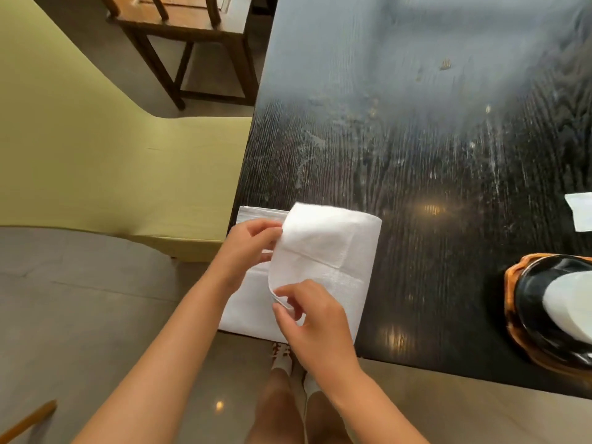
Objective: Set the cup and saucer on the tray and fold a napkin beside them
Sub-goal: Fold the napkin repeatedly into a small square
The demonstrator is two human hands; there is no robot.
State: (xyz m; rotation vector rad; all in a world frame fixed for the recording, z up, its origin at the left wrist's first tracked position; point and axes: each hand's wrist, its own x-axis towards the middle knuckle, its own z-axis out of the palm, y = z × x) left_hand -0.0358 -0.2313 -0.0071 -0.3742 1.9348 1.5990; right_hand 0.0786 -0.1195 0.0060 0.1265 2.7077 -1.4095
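Observation:
A white napkin [323, 251] lies at the near left corner of the dark table [416, 139], one half curled over the other. My left hand [250, 245] pinches the raised flap at its far left edge. My right hand [307, 312] pinches the same flap at its near corner. At the right edge sits an orange-rimmed tray [515, 302] bearing a black saucer [538, 293] with a white cup [567, 302] on it, partly cut off by the frame.
A piece of white paper [579, 211] lies at the table's right edge. A yellow-green upholstered seat [112, 161] stands left of the table, a wooden chair [179, 33] beyond it. My legs and shoes [282, 357] show below the table's front edge.

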